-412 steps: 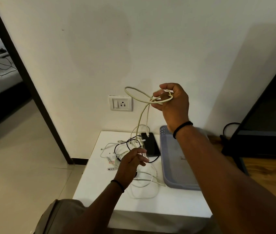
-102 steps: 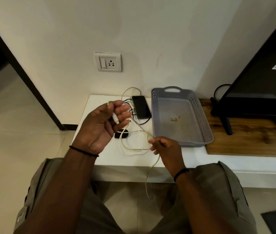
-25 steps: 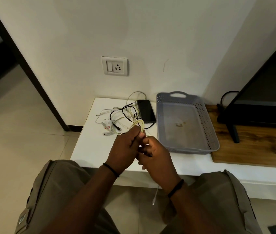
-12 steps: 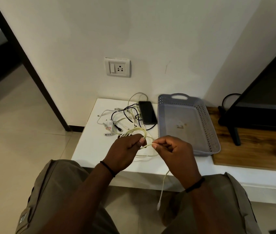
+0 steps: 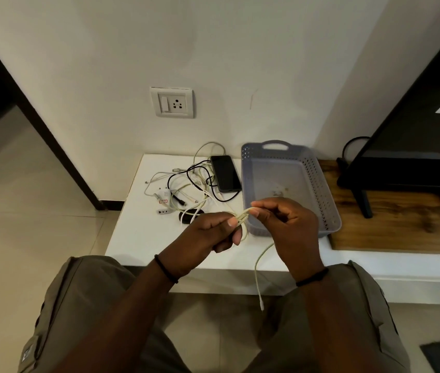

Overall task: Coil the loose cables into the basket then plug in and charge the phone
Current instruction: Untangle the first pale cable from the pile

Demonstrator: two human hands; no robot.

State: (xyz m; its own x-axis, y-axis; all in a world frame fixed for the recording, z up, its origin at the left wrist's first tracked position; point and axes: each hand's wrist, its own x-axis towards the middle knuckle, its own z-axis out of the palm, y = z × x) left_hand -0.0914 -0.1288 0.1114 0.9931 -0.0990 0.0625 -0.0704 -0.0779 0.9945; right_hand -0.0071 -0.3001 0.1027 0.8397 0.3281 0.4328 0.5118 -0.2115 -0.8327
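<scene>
My left hand point(image 5: 208, 235) grips a small coil of cream cable point(image 5: 243, 220) above the white table's front edge. My right hand point(image 5: 288, 227) pinches the same cable just right of the coil; its loose tail point(image 5: 258, 275) hangs down between my knees. A grey perforated basket point(image 5: 318, 184) stands behind my right hand, with only small specks inside. The black phone point(image 5: 225, 173) lies face up left of the basket. A tangle of white and black cables point(image 5: 186, 184) with a white plug adapter lies left of the phone. A wall socket point(image 5: 172, 102) sits above.
The white table point(image 5: 138, 230) meets a wooden board point(image 5: 401, 224) on the right, where a dark TV point(image 5: 415, 130) stands on its legs. A small black object point(image 5: 186, 216) lies near my left hand. A dark door frame runs at left.
Over the last second my hands parted and came close again, drawing more cable into the coil; the hanging tail has grown shorter. Earlier the cable hung in wide loose loops.
</scene>
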